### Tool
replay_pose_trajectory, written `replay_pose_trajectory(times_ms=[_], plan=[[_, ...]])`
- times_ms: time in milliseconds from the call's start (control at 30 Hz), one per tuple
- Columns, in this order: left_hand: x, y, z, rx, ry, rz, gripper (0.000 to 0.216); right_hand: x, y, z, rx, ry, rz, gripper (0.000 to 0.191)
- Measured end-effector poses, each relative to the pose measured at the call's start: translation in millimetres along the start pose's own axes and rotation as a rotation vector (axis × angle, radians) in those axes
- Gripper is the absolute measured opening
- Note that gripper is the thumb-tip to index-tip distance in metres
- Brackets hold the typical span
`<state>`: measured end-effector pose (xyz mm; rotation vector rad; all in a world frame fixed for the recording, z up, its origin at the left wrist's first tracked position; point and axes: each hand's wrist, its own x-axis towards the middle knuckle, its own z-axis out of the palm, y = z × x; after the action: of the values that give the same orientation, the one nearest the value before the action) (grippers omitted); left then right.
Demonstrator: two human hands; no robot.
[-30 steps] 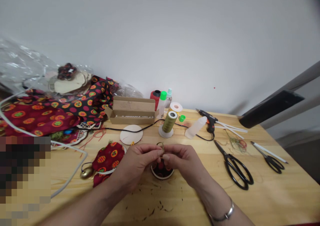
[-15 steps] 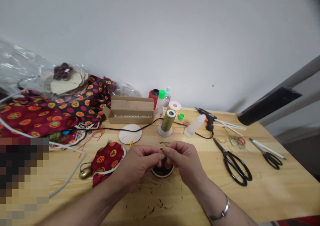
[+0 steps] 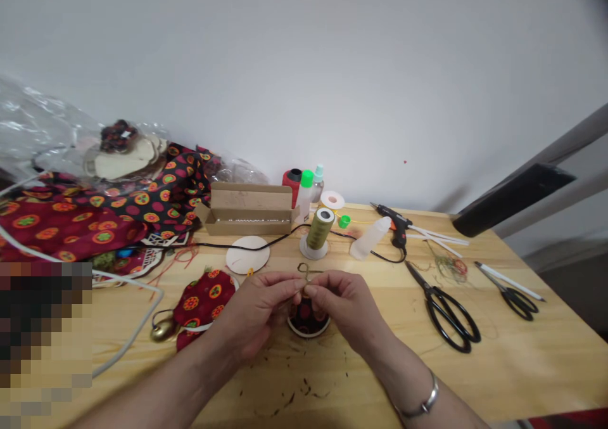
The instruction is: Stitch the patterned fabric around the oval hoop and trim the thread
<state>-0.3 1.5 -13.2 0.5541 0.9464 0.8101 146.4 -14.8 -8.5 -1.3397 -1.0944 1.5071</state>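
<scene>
My left hand [image 3: 259, 308] and my right hand [image 3: 344, 302] meet fingertip to fingertip over the middle of the wooden table [image 3: 498, 365]. Both pinch a thin olive-green cord [image 3: 306, 270] that forms a small loop above the fingers. Just beneath them sits a small round piece covered in red patterned fabric [image 3: 308, 320], partly hidden by my fingers. A spool of olive thread [image 3: 319, 231] stands upright just behind my hands. A silver bracelet circles my right wrist.
A fabric-covered disc with a brass bell [image 3: 199, 302] lies left of my hands. Large black scissors [image 3: 446, 312], small scissors [image 3: 515, 296], a glue gun [image 3: 394, 223], bottles, an open cardboard box [image 3: 249, 213] and patterned cloth [image 3: 85, 220] crowd the table.
My fingers have kept working the cord; its small loop now stands up above my fingertips. The hands have stayed in nearly the same place.
</scene>
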Motion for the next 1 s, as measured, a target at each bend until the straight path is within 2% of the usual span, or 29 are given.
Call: replay_pose_trajectory(times_ms=[233, 333, 433, 467, 533, 600, 667, 733, 800, 867, 933, 1000], plan=[[-0.7, -2.0, -2.8, -0.003, 0.000, 0.021, 0.015, -4.3, -3.4, -5.2, 0.032, -0.069, 0.013, 0.016], [0.2, 1.4, -2.5, -0.003, 0.027, 0.031, 0.017, -4.6, -8.5, -12.1, -0.050, -0.154, 0.020, 0.012], [1.4, 3.6, -1.8, 0.002, 0.042, 0.039, 0.018, -1.9, -12.2, -20.1, -0.164, -0.213, -0.044, 0.019], [1.5, 3.5, -1.7, 0.006, 0.045, 0.041, 0.018, -0.4, -12.0, -22.0, -0.179, -0.173, -0.083, 0.021], [1.2, 2.3, -1.6, 0.028, 0.048, 0.047, 0.017, 3.0, -8.9, -23.6, -0.171, -0.006, -0.157, 0.018], [0.0, 0.4, -1.5, 0.081, 0.037, 0.063, 0.013, 5.5, -3.4, -21.5, -0.061, 0.089, -0.179, 0.018], [-1.7, -1.0, -1.1, 0.159, 0.005, 0.091, 0.011, 6.2, 1.9, -16.6, 0.138, 0.056, -0.125, 0.022], [-3.5, -1.0, -0.1, 0.231, -0.025, 0.116, 0.014, 5.2, 4.9, -10.8, 0.306, -0.053, -0.046, 0.028], [-5.4, 0.3, 1.5, 0.282, -0.039, 0.129, 0.013, 3.2, 5.1, -6.0, 0.374, -0.185, 0.011, 0.032], [-7.2, 2.6, 3.4, 0.324, -0.061, 0.132, 0.013, 1.5, 3.6, -3.3, 0.357, -0.257, 0.042, 0.035], [-8.6, 4.9, 5.1, 0.364, -0.086, 0.143, 0.016, 0.9, 1.6, -2.6, 0.302, -0.233, 0.051, 0.035], [-9.3, 6.3, 6.1, 0.400, -0.080, 0.161, 0.017, 1.2, 0.0, -3.0, 0.256, -0.148, 0.052, 0.030]])
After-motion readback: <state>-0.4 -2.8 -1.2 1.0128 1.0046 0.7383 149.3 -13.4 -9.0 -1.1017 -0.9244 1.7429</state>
